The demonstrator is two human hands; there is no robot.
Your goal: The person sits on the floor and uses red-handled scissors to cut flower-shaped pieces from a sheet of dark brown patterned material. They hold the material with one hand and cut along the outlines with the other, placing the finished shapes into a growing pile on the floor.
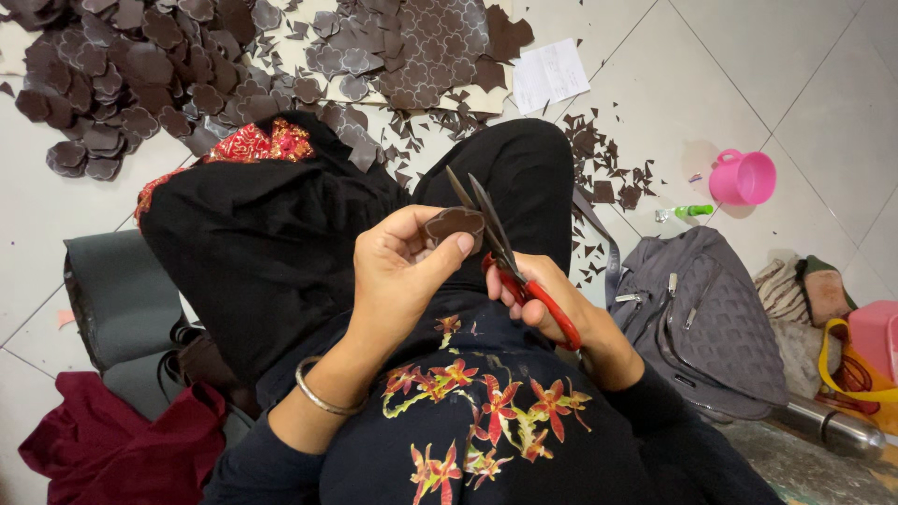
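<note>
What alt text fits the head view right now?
A left hand pinches a small dark brown scalloped cutout while the right hand works red-handled scissors at it. Matching brown cutouts lie heaped on the white tiled floor.

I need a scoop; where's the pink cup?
In the head view, the pink cup stands on the tiled floor at upper right, beyond the grey bag.

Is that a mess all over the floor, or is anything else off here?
Yes: small dark offcuts lie scattered over the white tiles beside the person's knee, apart from the heap of cut brown shapes. Otherwise nothing stands out; the left hand holds a brown piece, the right hand red-handled scissors.
</note>
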